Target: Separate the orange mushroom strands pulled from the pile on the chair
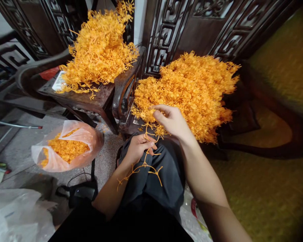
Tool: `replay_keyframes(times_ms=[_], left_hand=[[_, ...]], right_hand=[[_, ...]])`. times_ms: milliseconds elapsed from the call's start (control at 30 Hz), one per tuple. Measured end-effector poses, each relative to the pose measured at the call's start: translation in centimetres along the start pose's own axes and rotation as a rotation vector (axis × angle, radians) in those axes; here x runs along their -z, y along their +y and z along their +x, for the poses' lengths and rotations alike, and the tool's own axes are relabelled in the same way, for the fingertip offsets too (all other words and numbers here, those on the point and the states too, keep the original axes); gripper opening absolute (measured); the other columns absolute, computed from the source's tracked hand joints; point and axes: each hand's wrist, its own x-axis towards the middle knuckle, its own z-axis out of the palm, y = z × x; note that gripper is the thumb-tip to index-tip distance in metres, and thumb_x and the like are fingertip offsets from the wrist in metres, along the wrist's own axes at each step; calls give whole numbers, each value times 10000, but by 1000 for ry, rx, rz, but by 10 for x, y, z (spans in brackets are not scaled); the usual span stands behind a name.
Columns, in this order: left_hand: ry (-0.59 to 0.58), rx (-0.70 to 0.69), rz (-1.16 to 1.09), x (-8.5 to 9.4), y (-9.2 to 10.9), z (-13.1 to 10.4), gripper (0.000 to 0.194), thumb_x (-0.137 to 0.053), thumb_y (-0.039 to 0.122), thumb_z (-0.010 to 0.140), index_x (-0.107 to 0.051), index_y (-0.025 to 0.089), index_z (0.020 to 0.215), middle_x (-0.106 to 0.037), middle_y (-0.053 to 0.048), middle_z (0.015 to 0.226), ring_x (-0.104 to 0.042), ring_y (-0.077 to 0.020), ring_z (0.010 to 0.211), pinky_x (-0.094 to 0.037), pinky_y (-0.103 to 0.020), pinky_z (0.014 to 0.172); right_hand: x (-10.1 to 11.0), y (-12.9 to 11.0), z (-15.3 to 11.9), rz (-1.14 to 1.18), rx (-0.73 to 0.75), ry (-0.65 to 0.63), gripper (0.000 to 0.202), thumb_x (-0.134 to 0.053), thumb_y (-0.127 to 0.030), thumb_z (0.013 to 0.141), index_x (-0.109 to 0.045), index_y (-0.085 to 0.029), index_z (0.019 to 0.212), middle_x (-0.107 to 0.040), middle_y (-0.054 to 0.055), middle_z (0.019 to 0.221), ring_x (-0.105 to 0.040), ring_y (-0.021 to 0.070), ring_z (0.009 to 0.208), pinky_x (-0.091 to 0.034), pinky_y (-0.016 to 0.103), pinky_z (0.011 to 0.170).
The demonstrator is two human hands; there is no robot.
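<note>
My left hand is closed on a thin orange branched plastic stem above my lap. Its lower twigs look bare and hang over my left forearm and my dark trousers, while the upper end reaches toward a large pile of orange plastic sprigs. Just in front of that pile is my right hand, above the stem's upper end. Its thumb and forefinger are bent close together; what lies between them, if anything, is too small to make out.
The pile rests on a dark carved wooden chair. Another heap of orange sprigs lies on a wooden side table at left. A pinkish plastic bag on the floor holds orange pieces. A black bag lies nearer me.
</note>
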Motion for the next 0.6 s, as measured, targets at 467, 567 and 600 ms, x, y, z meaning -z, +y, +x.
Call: replay_keyframes(times_ms=[467,567,600], left_hand=[[10,39,-22,-1,2,-1,276,-804,308,678,-704,101,831,-743,-48,663,-611,-117,434,-465,-244,505],[14,43,-16,-1,2,-1,277,-805,311,675,-701,103,826,-741,-50,662,-608,-119,435,-472,-250,504],[14,44,-15,-1,2,-1,276,-804,311,673,-700,103,823,-739,-50,659,-606,-119,433,-473,-252,503]], right_hand=[[20,-6,13,302,-95,277,238,-697,-338,875,-508,-250,990,-562,-49,674,-420,54,397,-238,207,378],[23,-9,7,277,-82,84,383,-694,-403,912,-591,-267,1255,-514,-67,647,-396,59,421,-264,211,404],[25,-12,6,225,-73,7,403,-672,-460,937,-632,-251,1280,-511,-60,637,-411,67,441,-287,219,424]])
